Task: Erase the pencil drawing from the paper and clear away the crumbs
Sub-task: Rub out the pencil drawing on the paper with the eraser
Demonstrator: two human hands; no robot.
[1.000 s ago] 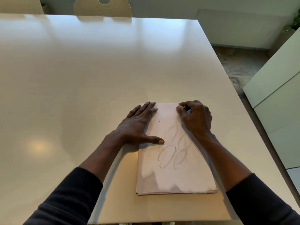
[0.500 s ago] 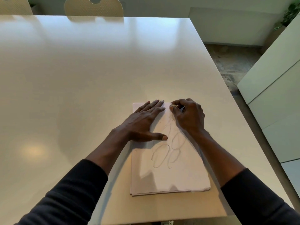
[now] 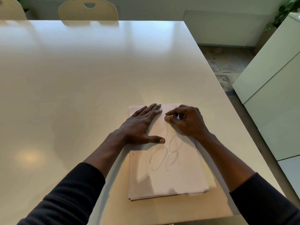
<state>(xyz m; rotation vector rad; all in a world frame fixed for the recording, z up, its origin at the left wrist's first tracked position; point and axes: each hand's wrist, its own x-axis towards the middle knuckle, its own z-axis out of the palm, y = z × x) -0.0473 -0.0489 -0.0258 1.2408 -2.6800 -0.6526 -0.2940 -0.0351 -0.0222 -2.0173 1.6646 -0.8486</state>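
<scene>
A stack of white paper (image 3: 175,179) lies near the table's front right. Its top sheet carries a faint pencil drawing (image 3: 164,157) of looping ovals. My left hand (image 3: 141,125) lies flat on the sheet's upper left, fingers straight, thumb out toward the drawing. My right hand (image 3: 186,121) is at the sheet's upper right, fingers curled, pinching a small eraser (image 3: 167,118) against the paper just above the drawing. Most of the eraser is hidden by the fingers. A few tiny dark specks lie on the paper near my left hand.
The large white table (image 3: 81,86) stretches far to the left and back. Two cream chairs (image 3: 88,9) stand at its far edge. White cabinets (image 3: 276,88) stand to the right across a strip of floor. The table's right edge runs close to the paper.
My right hand has shifted the eraser a little left and down the sheet, toward the drawing's top. My left hand has slid further onto the paper. The camera view has moved slightly.
</scene>
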